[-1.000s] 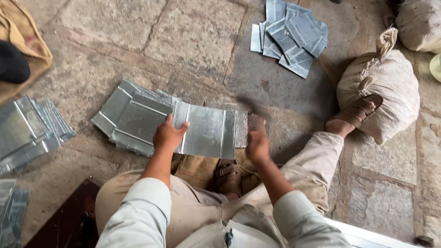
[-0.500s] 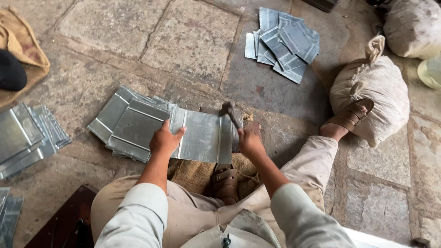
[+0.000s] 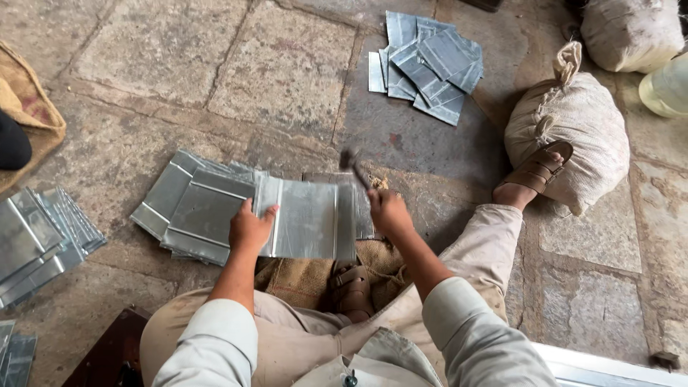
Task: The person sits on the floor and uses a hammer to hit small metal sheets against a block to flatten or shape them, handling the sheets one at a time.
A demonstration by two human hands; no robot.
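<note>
I sit on a stone floor with a folded grey metal sheet [image 3: 308, 218] lying in front of my lap. My left hand [image 3: 249, 228] presses down on the sheet's left edge, thumb over the top. My right hand [image 3: 389, 210] is closed around the handle of a small hammer [image 3: 352, 163], whose head is raised above the sheet's upper right corner. The sheet rests partly on a stack of similar folded sheets [image 3: 190, 204] to its left and on burlap [image 3: 304, 276] near my sandalled foot [image 3: 351, 290].
Another pile of metal sheets [image 3: 428, 64] lies ahead on the floor, and more sheets [image 3: 39, 240] sit at far left. A tied cloth sack [image 3: 573, 129] props my right foot [image 3: 534, 172]. A second sack [image 3: 631, 32] and a pale bottle [image 3: 665, 89] are at top right.
My right hand went from resting low on the sheet's right edge to lifting the hammer; the hammer head now stands higher above the sheet. The left hand has stayed on the sheet.
</note>
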